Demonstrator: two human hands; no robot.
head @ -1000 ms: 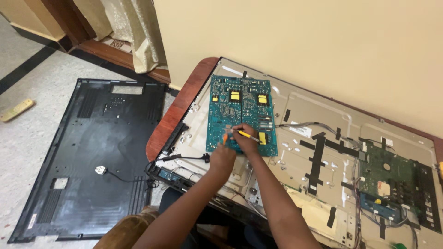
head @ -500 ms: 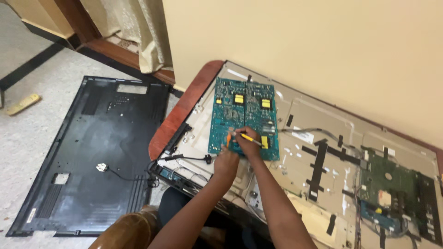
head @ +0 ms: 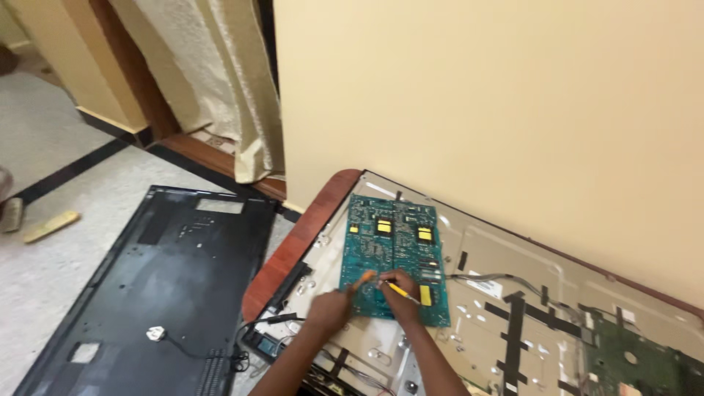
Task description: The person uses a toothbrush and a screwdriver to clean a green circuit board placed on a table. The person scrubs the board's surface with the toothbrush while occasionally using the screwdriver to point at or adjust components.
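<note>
- Two hands meet over the lower edge of a teal-green circuit board point(head: 394, 258), which lies flat inside the opened back of a flat-panel television point(head: 484, 293) on a reddish wooden surface point(head: 293, 249).
- Since a second ago my view has tipped upward: much more of the plain cream wall point(head: 477, 95) and a pale textured curtain point(head: 220, 81) now shows, and the hands sit lower in frame. The hands themselves have stayed at the same spot on the board, so the work there looks to be continuing rather than finished.
- My left hand point(head: 328, 308) is closed around a small orange-tipped tool point(head: 364, 278), its tip touching the board's lower edge.
- My right hand point(head: 400, 293) pinches a thin yellow tool point(head: 402, 291), like a slim screwdriver or probe, angled across the board just beside the left hand.
- Board: rectangular, matte green, studded with small parts and four bright yellow blocks.
- Television chassis: pale grey sheet metal, stamped and ribbed, crossed by strips of black tape and thin wires. A second, darker green board point(head: 638, 359) sits at the far right.
- On the speckled stone floor to the left lies the television's black plastic back cover point(head: 154, 293), inner side up, dull and dusty.
</note>
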